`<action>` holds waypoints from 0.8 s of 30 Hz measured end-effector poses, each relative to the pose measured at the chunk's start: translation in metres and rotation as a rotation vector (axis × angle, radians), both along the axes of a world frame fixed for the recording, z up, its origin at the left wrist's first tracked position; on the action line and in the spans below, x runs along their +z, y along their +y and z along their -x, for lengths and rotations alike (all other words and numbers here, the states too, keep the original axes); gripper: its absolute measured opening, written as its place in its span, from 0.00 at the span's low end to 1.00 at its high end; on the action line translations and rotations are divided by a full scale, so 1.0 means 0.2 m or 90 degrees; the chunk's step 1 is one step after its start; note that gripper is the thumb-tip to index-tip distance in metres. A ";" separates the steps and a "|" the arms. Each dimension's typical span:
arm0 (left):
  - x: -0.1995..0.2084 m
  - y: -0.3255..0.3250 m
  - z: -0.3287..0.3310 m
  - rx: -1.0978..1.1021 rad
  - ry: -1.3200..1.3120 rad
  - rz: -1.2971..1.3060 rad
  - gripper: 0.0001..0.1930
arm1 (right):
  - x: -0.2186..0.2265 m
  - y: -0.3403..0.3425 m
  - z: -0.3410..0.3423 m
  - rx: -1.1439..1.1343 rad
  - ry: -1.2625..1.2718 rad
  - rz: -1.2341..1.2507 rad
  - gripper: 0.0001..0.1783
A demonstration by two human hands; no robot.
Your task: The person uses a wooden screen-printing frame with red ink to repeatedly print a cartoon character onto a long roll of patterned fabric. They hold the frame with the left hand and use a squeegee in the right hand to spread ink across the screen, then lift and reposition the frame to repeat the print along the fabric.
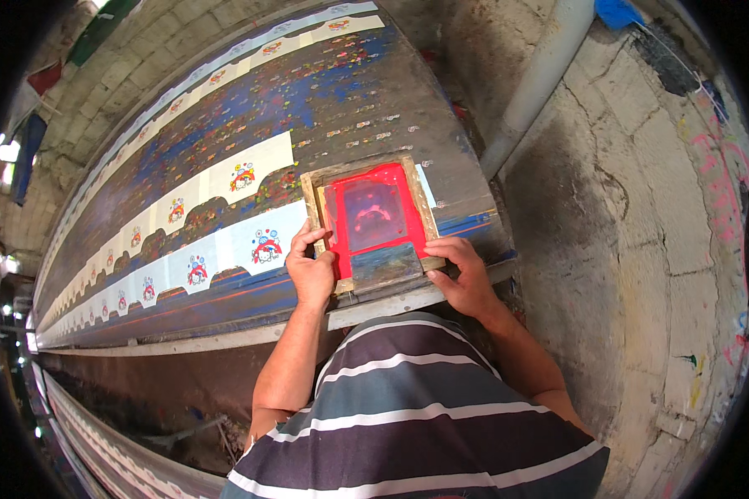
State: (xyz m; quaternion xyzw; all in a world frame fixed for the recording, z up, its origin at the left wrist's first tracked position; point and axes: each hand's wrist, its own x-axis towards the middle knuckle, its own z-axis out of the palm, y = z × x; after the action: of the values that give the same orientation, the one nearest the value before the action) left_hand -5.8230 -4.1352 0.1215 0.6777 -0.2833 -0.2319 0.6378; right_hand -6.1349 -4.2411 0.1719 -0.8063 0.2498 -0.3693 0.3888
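A wooden-edged printing screen (311,200) lies at the near right end of the long table. Red ink surrounds its paler mesh window (374,208), where a small curved motif shows. My left hand (312,270) is closed on the left rail near the front corner, its thumb toward the inside. On the opposite side, my right hand (466,274) grips the right rail close to the near corner, fingers on top and thumb lower down. White fabric piece (262,237) with a colourful cartoon print lies just left of the screen. A pale edge of another piece shows past the screen's right side.
The long table (441,150) is stained with blue, red and yellow ink. Rows of printed white and cream pieces (258,162) run along it to the far left. A grey pipe (528,100) and a block wall (674,274) stand to the right.
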 end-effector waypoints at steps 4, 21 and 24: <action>0.02 0.01 0.01 0.012 0.028 -0.029 0.26 | 0.00 -0.03 0.03 0.043 -0.008 0.000 0.27; 0.03 0.02 0.01 0.011 0.059 -0.032 0.25 | 0.12 0.00 -0.13 0.175 0.127 0.252 0.22; 0.02 0.02 0.01 0.009 0.045 -0.042 0.25 | 0.11 -0.01 -0.21 0.196 0.180 0.315 0.22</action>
State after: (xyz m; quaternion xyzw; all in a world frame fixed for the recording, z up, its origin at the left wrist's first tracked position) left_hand -5.8250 -4.1313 0.1264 0.6919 -0.2479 -0.2600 0.6263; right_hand -6.0936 -4.2439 0.1929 -0.9479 0.0790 -0.2402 0.1935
